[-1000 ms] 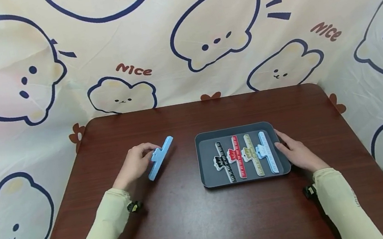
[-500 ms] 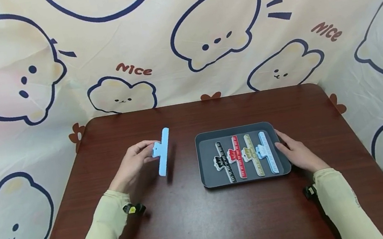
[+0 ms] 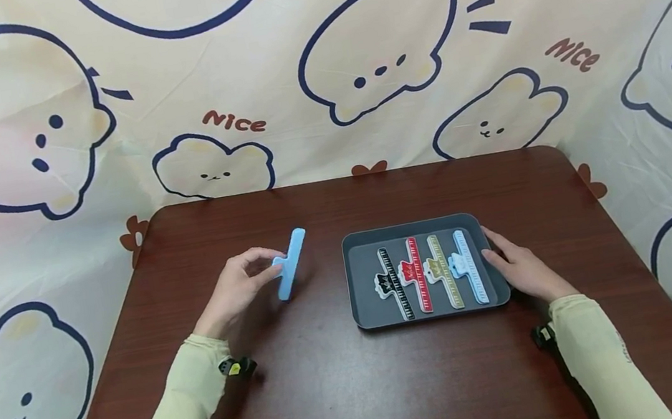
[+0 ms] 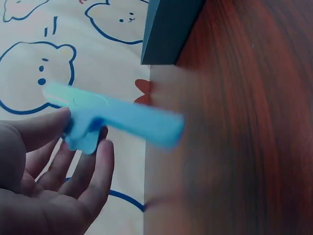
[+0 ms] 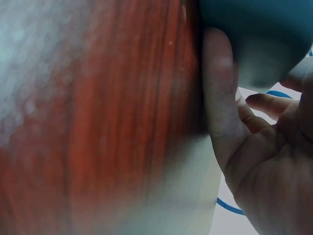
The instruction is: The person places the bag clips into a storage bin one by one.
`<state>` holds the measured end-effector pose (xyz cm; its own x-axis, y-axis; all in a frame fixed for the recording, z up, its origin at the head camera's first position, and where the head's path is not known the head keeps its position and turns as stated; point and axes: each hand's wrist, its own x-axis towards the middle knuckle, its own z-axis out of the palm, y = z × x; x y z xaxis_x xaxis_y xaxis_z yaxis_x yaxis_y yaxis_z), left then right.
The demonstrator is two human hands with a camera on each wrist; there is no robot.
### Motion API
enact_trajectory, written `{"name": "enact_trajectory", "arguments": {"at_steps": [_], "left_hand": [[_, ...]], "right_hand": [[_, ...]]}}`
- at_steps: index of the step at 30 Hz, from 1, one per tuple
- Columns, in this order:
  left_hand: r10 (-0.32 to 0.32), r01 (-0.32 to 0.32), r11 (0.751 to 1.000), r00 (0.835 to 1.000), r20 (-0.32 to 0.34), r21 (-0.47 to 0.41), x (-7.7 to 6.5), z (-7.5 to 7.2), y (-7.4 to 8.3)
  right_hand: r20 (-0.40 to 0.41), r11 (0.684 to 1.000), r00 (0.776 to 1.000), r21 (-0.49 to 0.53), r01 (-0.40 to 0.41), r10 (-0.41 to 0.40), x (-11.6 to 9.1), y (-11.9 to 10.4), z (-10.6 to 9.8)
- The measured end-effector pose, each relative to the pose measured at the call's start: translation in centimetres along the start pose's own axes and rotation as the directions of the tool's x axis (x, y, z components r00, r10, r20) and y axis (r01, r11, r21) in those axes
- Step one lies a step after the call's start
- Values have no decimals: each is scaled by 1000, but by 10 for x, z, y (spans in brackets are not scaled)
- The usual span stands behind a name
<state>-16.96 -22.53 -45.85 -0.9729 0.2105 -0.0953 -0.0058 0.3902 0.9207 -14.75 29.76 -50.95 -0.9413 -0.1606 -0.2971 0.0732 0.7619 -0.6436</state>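
My left hand point(image 3: 241, 281) pinches a light blue ruler clip point(image 3: 294, 265) by its short handle, between thumb and fingers. The clip is up off the table, its long bar slanting away to the upper right in the head view. In the left wrist view the clip's bar point(image 4: 142, 121) shows its plain side and is slightly blurred. At the right, a dark grey tray point(image 3: 357, 244) has my right hand point(image 3: 526, 269) resting against its right side. The right wrist view shows the thumb point(image 5: 220, 83) lying straight along the tray's outer wall point(image 5: 264, 39).
In the tray lie a black clip point(image 3: 396, 284), a red clip point(image 3: 419, 277), a yellow-green clip point(image 3: 445, 273) and another light blue clip point(image 3: 472, 269), side by side. The tray stands on a dark brown wooden table point(image 3: 363, 393). A cartoon-printed cloth point(image 3: 280, 95) hangs behind and beside it.
The clip in my left hand has turned, first more upright with its handle face showing, then slanting again with its plain back toward the head camera. The right hand and tray stay put.
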Motion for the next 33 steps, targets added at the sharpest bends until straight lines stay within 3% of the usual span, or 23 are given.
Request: {"name": "enact_trajectory", "arguments": {"at_steps": [5,12,20,23,28,33], "left_hand": [[50,-48,991,999,-15,129,-1,-1,3],[146,-131,956,989,-38,263,0,-5,2],[165,-126,933,982,-89,338,-3,-6,4],[161,-123,939,982,-96,320,-3,-7,5],[141,-127,980,987,-82,155,-3,-7,2],[167,-156,983,978,-121,98,-3,-7,-1]], "right_hand": [[4,1000,1000,5,-1,1,-1,-1,0],[9,1000,1000,9,-4,4,1,0,0],[8,1000,1000,5,-7,7,1,1,1],[10,1000,1000,5,-9,9,1,0,1],[9,1000,1000,5,-7,7,1,0,0],[8,1000,1000,7,-5,5,1,-1,0]]}}
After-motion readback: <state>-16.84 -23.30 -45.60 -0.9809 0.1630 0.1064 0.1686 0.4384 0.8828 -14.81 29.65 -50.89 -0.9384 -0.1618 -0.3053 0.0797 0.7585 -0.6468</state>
